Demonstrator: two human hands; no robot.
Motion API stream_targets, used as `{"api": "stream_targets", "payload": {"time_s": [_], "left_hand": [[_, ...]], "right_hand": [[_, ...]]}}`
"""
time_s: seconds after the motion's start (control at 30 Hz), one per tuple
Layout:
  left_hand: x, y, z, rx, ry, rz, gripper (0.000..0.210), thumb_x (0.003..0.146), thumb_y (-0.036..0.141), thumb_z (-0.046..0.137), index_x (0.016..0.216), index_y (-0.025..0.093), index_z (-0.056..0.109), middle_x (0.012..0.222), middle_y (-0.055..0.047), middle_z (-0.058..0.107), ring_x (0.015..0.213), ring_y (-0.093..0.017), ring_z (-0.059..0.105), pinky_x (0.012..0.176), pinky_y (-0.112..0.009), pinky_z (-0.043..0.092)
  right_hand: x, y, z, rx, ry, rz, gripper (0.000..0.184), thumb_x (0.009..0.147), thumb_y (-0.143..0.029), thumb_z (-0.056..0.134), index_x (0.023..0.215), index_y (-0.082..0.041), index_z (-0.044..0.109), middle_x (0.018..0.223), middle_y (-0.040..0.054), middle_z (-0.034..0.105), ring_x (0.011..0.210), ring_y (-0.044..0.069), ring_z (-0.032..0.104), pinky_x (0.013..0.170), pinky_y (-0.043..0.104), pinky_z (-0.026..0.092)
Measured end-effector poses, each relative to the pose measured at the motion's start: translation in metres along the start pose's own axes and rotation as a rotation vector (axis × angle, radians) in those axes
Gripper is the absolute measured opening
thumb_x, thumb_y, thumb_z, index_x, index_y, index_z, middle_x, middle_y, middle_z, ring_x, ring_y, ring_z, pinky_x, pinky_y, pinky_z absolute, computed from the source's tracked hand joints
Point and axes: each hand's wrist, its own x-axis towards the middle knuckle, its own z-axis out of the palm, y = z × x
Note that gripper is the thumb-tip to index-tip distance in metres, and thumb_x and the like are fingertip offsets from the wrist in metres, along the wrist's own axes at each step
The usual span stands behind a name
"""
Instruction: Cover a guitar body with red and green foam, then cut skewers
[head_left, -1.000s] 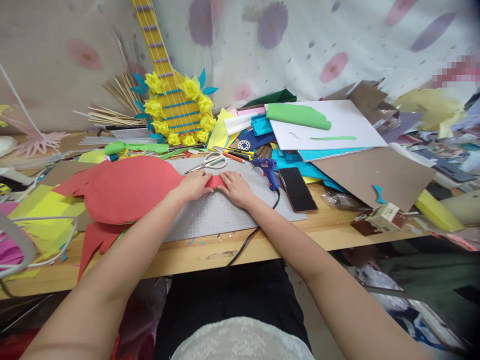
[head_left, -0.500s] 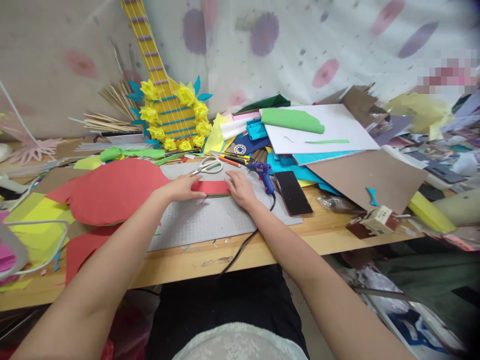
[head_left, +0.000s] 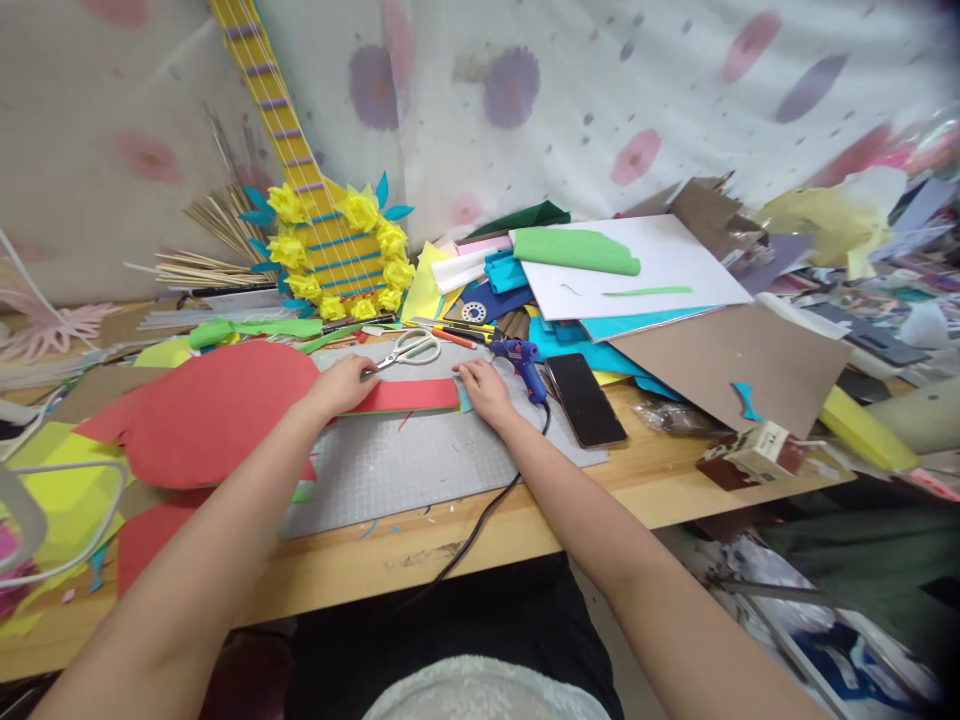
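A long red strip (head_left: 409, 396) with a thin green edge lies on the grey cutting mat (head_left: 375, 465). My left hand (head_left: 341, 388) is over its left end, fingers curled and closed at the blade tips of the white-handled scissors (head_left: 417, 347). Exactly how those fingers hold the blades is partly hidden. By the strip's right end rests my right hand (head_left: 484, 388), its fingers loosely bent and apart, with nothing visible in them. A small light-blue piece (head_left: 465, 398) shows beside it. To the left lies a large red rounded cutout (head_left: 221, 415).
A blue glue gun (head_left: 525, 368) with a black cord and a phone (head_left: 586, 400) lie right of my right hand. Behind stands a yellow paper guitar (head_left: 337, 250) with flowers. White board (head_left: 637, 265), coloured sheets and a small carton (head_left: 757, 452) fill the right side.
My left hand has slid left along the strip, and its fingers have curled in by the scissors. My right hand has come off the strip's end. The view has tilted slightly.
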Motion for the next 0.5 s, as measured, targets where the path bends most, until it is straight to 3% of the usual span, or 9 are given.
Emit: {"api": "stream_targets", "payload": {"time_s": [0.13, 0.27, 0.4, 0.5], "left_hand": [[0.004, -0.002, -0.006, -0.011, 0.009, -0.078, 0.031, 0.080, 0.032, 0.043, 0.097, 0.019, 0.066, 0.108, -0.009, 0.066, 0.099, -0.022, 0.061, 0.086, -0.032, 0.047], [0.015, -0.018, -0.029, 0.080, 0.061, -0.284, 0.031, 0.082, 0.029, 0.042, 0.099, 0.018, 0.066, 0.108, -0.011, 0.067, 0.098, -0.027, 0.061, 0.080, -0.037, 0.048], [0.033, -0.058, -0.053, 0.231, 0.025, -0.505, 0.033, 0.083, 0.023, 0.043, 0.104, 0.006, 0.062, 0.114, -0.020, 0.062, 0.104, -0.032, 0.058, 0.082, -0.044, 0.046], [0.049, -0.094, -0.059, 0.258, 0.001, -0.550, 0.034, 0.081, 0.023, 0.048, 0.109, 0.005, 0.057, 0.122, -0.020, 0.057, 0.108, -0.030, 0.055, 0.086, -0.046, 0.045]], "right_hand": [[0.001, -0.002, 0.002, -0.055, 0.012, 0.030, 0.035, 0.093, -0.031, 0.037, 0.092, -0.019, 0.070, 0.095, 0.0085, 0.065, 0.096, 0.020, 0.058, 0.088, 0.034, 0.044], [0.002, -0.004, 0.002, -0.031, 0.018, 0.060, 0.034, 0.093, -0.032, 0.038, 0.091, -0.020, 0.070, 0.094, 0.0075, 0.064, 0.094, 0.019, 0.058, 0.085, 0.032, 0.045], [0.001, -0.006, 0.001, -0.021, 0.019, 0.096, 0.032, 0.093, -0.031, 0.039, 0.090, -0.019, 0.069, 0.095, 0.0070, 0.065, 0.094, 0.018, 0.058, 0.085, 0.031, 0.044], [0.001, -0.006, 0.001, -0.028, 0.028, 0.103, 0.032, 0.092, -0.032, 0.040, 0.090, -0.019, 0.069, 0.094, 0.0069, 0.065, 0.093, 0.018, 0.059, 0.083, 0.031, 0.044]]}}
